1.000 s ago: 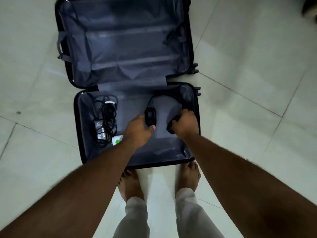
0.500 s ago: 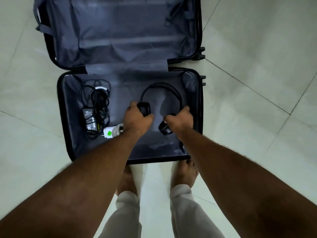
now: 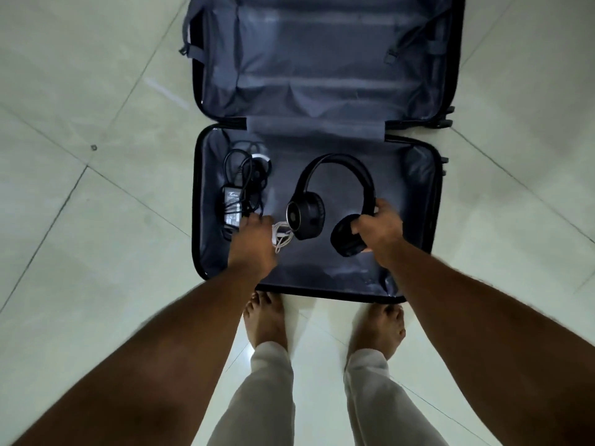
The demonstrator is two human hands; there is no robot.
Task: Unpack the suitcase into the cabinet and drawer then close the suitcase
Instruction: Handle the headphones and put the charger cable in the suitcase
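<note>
Right hand (image 3: 380, 228) curls round the headphones (image 3: 335, 201) where headband meets the right ear cup, thumb against the pad. Judged light and rigid in the band, soft at the cups; the band-cup joint is the sound hold, since a hinge could strain if swung. Left hand (image 3: 252, 235) reaches toward the charger brick (image 3: 232, 207) and its cable tangle; fingers sit over the cords, cannot tell whether they pinch anything. A white cable (image 3: 281, 236) lies just beside that hand. Cords judged limp, apt to snag; brick dense. All three lie in the near half of the suitcase (image 3: 415, 294); its far half shows only lining and straps.
</note>
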